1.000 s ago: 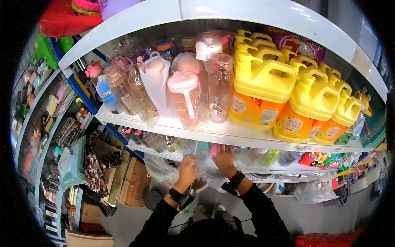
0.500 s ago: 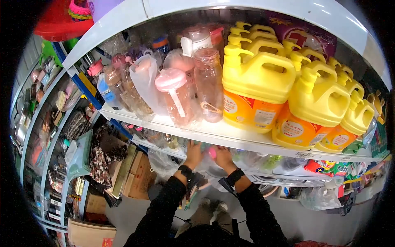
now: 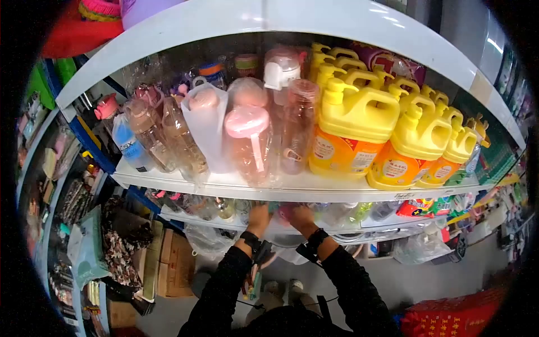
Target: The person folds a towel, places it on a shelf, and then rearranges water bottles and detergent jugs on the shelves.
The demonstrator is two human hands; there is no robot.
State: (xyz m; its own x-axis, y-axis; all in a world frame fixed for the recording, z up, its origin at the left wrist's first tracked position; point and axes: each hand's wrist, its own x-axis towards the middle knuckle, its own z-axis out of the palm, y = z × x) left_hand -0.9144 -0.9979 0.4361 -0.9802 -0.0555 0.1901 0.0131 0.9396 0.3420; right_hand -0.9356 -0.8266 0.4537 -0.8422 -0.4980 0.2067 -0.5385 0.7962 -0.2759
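Note:
My left hand reaches onto the lower shelf, beneath the edge of the upper one. Its fingertips are hidden by that edge, close to a greenish clear item. Beside it, my right hand reaches in at the same height. A pink item, whose kind I cannot make out, lies against the inner side of this hand. Whether the fingers close on it is hidden. Clear bottles stand left of my hands on the same shelf.
On the upper shelf stand plastic-wrapped drink bottles and several yellow pump jugs. Cardboard boxes and a patterned cloth bundle are at the left. Red packages sit at lower right.
The view has shifted, so more of the upper shelf's front and the red packages at lower right show. Both hands remain at the lower shelf, with their fingertips now farther under the upper edge.

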